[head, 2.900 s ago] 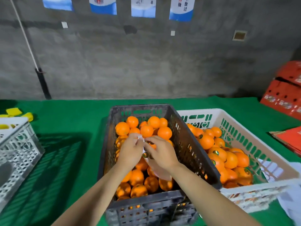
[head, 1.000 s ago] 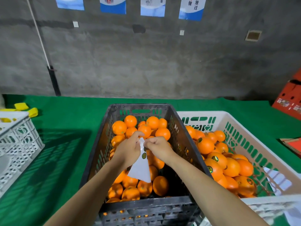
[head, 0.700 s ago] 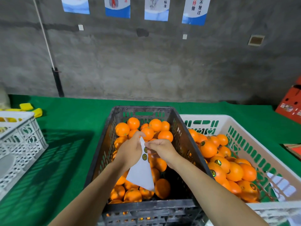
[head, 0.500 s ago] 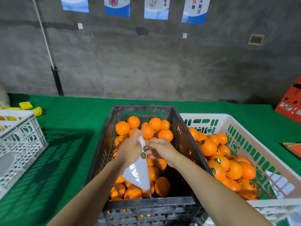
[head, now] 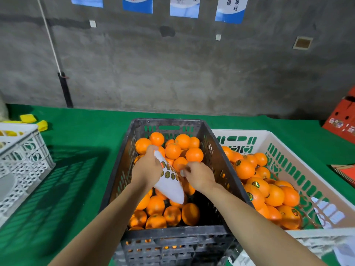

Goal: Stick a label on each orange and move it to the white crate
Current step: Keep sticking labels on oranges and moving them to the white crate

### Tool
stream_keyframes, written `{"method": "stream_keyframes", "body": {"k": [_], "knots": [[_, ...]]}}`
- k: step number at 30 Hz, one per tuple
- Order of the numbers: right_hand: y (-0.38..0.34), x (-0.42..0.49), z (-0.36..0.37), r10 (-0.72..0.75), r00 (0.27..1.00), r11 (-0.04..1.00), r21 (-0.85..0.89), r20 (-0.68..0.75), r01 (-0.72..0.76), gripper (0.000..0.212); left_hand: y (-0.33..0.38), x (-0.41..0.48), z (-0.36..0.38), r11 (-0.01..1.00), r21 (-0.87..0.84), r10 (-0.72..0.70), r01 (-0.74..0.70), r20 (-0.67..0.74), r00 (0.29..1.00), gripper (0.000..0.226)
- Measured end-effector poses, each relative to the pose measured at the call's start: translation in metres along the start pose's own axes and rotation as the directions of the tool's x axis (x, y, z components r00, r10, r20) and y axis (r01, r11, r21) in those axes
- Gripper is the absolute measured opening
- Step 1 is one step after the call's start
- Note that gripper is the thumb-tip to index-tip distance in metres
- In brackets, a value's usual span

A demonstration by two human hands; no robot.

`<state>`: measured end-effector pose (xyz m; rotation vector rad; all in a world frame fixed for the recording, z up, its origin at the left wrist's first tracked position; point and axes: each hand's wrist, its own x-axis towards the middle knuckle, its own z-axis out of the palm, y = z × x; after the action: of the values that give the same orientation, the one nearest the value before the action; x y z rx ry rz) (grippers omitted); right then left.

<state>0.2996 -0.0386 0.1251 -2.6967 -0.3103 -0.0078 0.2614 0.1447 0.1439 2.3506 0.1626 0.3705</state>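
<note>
Over the black crate [head: 215,160] — left hand [head: 147,169] grips the label sheet [head: 171,188], right hand [head: 199,175] pinches its edge.

This is looking like a fruit-packing shed. A rough grey concrete wall [head: 172,73] is carrying blue-and-white printed notices [head: 230,10] above a bench [head: 86,131] covered in green felt. On it a black slotted plastic crate [head: 165,121] and a white slotted plastic crate [head: 259,131] are holding heaps of loose oranges [head: 194,154], while red printed cardboard cartons [head: 342,120] are sitting at the right edge.
</note>
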Motion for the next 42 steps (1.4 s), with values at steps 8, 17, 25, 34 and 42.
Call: {"method": "stream_keyframes", "body": {"k": [8, 17, 25, 34, 42], "knots": [[0.009, -0.008, 0.017, 0.011, 0.894, 0.834, -0.497, 0.448, 0.239, 0.023, 0.001, -0.001, -0.001, 0.999, 0.047, 0.010, -0.009, -0.030, 0.999, 0.043], [-0.001, -0.005, 0.040, 0.132, 0.777, 0.866, -0.453, 0.616, 0.212, 0.014, -0.002, -0.005, -0.007, 0.998, 0.046, 0.039, -0.036, -0.050, 0.998, 0.044], [0.030, -0.008, 0.040, 0.164, 0.763, 0.983, -0.171, 0.625, -0.071, 0.015, -0.001, -0.002, -0.004, 0.997, 0.082, 0.008, -0.005, -0.040, 0.999, 0.045], [0.022, -0.005, 0.043, 0.207, 0.708, 0.973, -0.220, 0.675, -0.074, 0.010, -0.002, -0.003, -0.004, 0.995, 0.102, 0.020, -0.017, -0.036, 0.999, 0.043], [0.017, -0.002, 0.044, 0.329, 0.663, 0.908, -0.419, 0.672, -0.025, 0.071, 0.002, -0.005, -0.005, 0.992, 0.110, 0.057, -0.056, -0.008, 0.998, 0.045]]}}
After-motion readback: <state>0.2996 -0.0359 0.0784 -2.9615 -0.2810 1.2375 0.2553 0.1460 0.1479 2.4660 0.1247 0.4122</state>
